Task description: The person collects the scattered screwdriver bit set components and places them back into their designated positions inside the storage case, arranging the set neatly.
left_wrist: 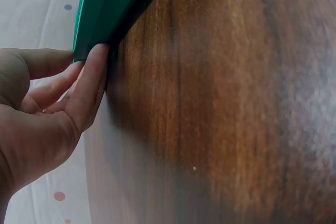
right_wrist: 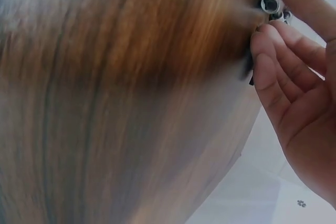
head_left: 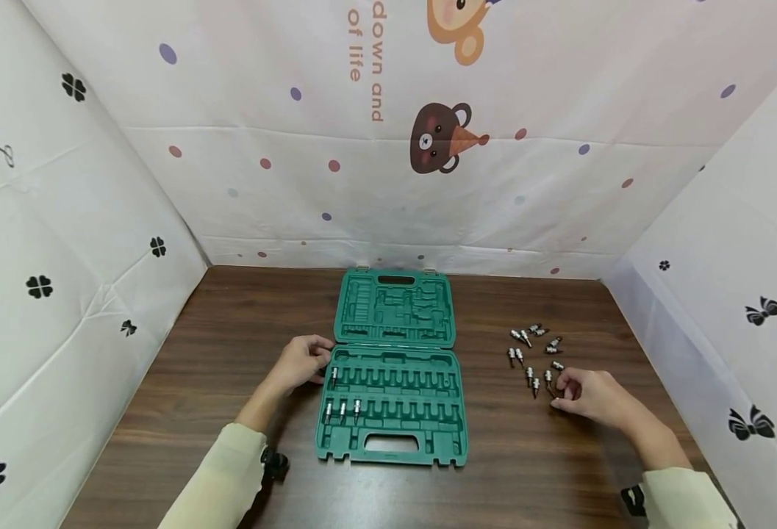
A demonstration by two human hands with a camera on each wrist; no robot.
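A green tool case (head_left: 391, 441) lies unfolded on the table, its lid half at the back. Several silver bit sockets (head_left: 357, 409) stand in slots on the left of its front half. At the case's left edge, my left hand (head_left: 300, 365) pinches the rim; the left wrist view shows thumb and fingers on the green side wall (left_wrist: 107, 9). To the right, my right hand (head_left: 589, 395) reaches down among loose bit sockets (head_left: 530, 373). Its fingers spread around one bit socket (right_wrist: 270, 5) with a gap on the thumb side, partly hiding its neighbours.
More loose bit sockets (head_left: 525, 337) are scattered farther back on the dark wooden table (head_left: 249, 316). Printed white cloth (head_left: 309, 191) hangs behind and along both sides. Dark wrist straps (head_left: 274, 464) sit by the pale sleeves (head_left: 219, 470).
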